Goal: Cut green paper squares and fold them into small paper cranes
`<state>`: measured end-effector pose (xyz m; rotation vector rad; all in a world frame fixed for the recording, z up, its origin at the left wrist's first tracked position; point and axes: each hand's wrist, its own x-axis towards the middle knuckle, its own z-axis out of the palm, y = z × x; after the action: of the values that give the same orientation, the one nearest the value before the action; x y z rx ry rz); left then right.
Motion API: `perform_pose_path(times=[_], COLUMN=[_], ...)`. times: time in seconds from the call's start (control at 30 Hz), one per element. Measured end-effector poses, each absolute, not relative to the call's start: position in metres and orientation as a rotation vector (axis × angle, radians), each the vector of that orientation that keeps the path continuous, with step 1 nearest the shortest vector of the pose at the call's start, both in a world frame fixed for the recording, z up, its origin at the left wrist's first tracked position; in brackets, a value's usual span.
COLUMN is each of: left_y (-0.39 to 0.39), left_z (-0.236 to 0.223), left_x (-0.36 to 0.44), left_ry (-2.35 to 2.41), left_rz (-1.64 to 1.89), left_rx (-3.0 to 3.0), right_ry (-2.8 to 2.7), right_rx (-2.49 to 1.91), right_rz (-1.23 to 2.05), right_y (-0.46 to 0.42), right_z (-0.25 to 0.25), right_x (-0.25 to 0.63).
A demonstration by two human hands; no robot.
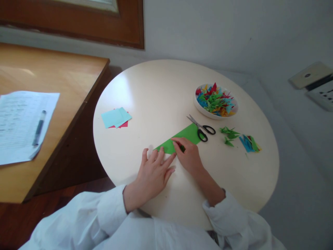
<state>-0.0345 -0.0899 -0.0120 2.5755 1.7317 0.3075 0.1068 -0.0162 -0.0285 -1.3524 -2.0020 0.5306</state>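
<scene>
A strip of green paper (187,134) lies slantwise on the round white table in front of me. My left hand (154,173) rests flat with fingers spread, its fingertips on the paper's lower left end. Thumb and forefinger of my right hand (189,155) are closed together on the middle of the strip; part of the paper is hidden beneath them. Scissors with black handles (200,127) lie over the strip's far right end, blades slightly apart. Right of them are a few folded green paper cranes (229,134).
A white bowl (208,114) of colourful folded cranes stands at the back right. Small coloured paper pieces (249,144) lie at the right; light blue and red sheets (116,117) lie at the left. A wooden desk (70,76) holds written papers (18,121) and a pen (39,127).
</scene>
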Motion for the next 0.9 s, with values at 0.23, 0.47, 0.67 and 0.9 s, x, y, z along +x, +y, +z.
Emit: perform_pose_path(times=[0.23, 0.47, 0.67, 0.9], left_y=[-0.088, -0.088, -0.091, -0.090], left_z=[-0.009, -0.010, -0.011, -0.015], left_x=[-0.027, -0.024, -0.032, -0.049], left_ry=[1.761, 1.780, 1.737, 1.683], left_rz=[0.295, 0.298, 0.332, 0.380], left_rx=[2.574, 2.586, 2.650, 2.710], right_ry=[-1.792, -1.757, -1.773, -1.772], right_rx=[-1.392, -1.347, -1.326, -1.331], right_rz=[0.748, 0.802, 0.803, 0.821], right_y=[-0.013, -0.009, -0.009, -0.007], right_z=[-0.026, -0.030, -0.032, -0.034], right_x=[0.112, 0.116, 0.117, 0.118])
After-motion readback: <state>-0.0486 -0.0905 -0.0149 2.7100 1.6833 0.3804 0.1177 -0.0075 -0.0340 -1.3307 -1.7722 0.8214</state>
